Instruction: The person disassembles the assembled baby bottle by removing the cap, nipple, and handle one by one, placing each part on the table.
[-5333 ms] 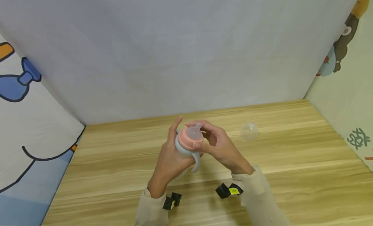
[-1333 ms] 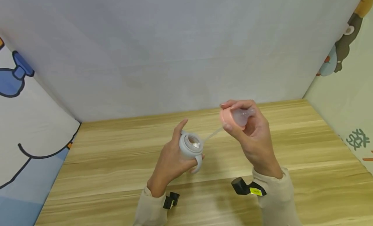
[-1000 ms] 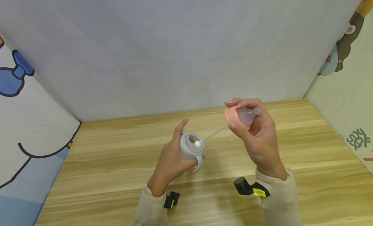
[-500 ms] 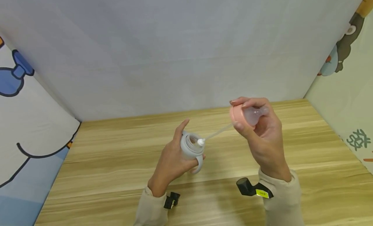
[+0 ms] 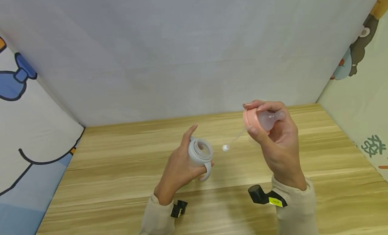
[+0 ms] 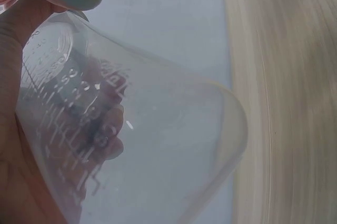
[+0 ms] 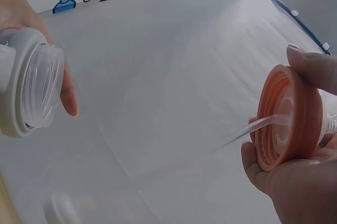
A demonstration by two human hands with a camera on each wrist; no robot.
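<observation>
My left hand [image 5: 179, 162] is wrapped around a baby bottle [image 5: 200, 152] with a grey two-handled collar. Its mouth is uncovered, and the clear marked body [image 6: 158, 129] fills the left wrist view. To the right, my right hand [image 5: 280, 144] holds a pink screw ring [image 5: 251, 120] by its sides. A translucent nipple [image 5: 268, 120] pokes out of the ring toward the palm. From the ring's threaded underside a thin clear straw [image 7: 263, 124] slants down, and a white weight [image 5: 225, 147] at its end hangs between ring and bottle, apart from the bottle's mouth [image 7: 45, 87].
Under both hands lies a wood-grain table [image 5: 121, 167]. A pale cloth backdrop [image 5: 182, 60] rises behind it, with printed side panels [image 5: 24, 127] at left and right. Each sleeve carries a black wrist camera [image 5: 257, 194].
The pink ring and nipple have come off the bottle and moved right with my right hand. The straw's white weight has left the bottle's mouth. My left hand has barely moved.
</observation>
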